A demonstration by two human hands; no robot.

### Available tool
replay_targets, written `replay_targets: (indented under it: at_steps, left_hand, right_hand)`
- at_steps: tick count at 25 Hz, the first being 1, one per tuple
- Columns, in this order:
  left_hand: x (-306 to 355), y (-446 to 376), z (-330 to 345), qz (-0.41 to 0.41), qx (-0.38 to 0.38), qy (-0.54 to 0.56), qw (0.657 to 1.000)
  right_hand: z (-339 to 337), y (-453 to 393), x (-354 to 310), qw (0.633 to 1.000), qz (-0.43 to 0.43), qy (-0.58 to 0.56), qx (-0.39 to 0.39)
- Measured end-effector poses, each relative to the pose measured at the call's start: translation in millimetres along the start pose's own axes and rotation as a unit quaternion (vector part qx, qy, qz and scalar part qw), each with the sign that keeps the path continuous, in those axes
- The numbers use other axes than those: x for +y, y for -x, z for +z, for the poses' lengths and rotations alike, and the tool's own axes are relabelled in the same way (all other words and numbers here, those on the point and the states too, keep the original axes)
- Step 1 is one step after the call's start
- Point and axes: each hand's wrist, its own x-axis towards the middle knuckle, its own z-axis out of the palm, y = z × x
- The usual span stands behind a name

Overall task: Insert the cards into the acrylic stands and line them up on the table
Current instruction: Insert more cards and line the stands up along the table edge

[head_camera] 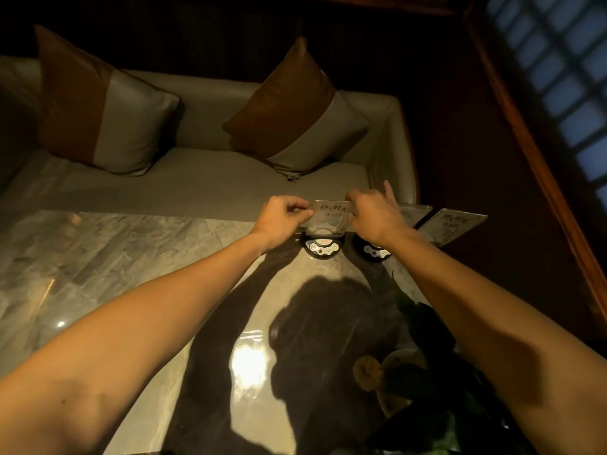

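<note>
A clear acrylic stand (331, 215) with a printed card in it is upright at the far edge of the marble table (115, 257). My left hand (284, 220) pinches its left edge and my right hand (374, 218) grips its right edge. Two more acrylic stands with cards sit to the right: one (414, 213) is partly hidden behind my right hand, the other (451, 226) leans near the table's right edge.
Two round black call-button devices (322, 247) (374, 252) lie on the table just in front of the stands. A plant with a yellow flower (369, 372) stands at the near right. A beige sofa with two cushions (295, 110) lies beyond the table.
</note>
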Motion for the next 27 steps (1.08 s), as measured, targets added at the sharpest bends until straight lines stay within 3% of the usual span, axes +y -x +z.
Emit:
replay_targets:
  at_steps: [7,18,24,27]
  left_hand:
    - [0,96,-77,-0.003,0.023,-0.015,1.0]
    - [-84,297,-167,-0.023,0.072,0.065,0.995]
    - [-129,387,-191,-0.028,0.096,0.13,0.987]
    - [-164,423,-192,-0.071,0.127,0.167,0.975]
  right_hand:
    - [-20,45,-74,0.992,-0.034,-0.114,0.046]
    - [35,191,-247,0.949,-0.11,-0.294,-0.038]
    - [81,272,-303,0.888,-0.086,-0.44,-0.1]
    - [114,304,-317,0.852,-0.053,-0.501,-0.14]
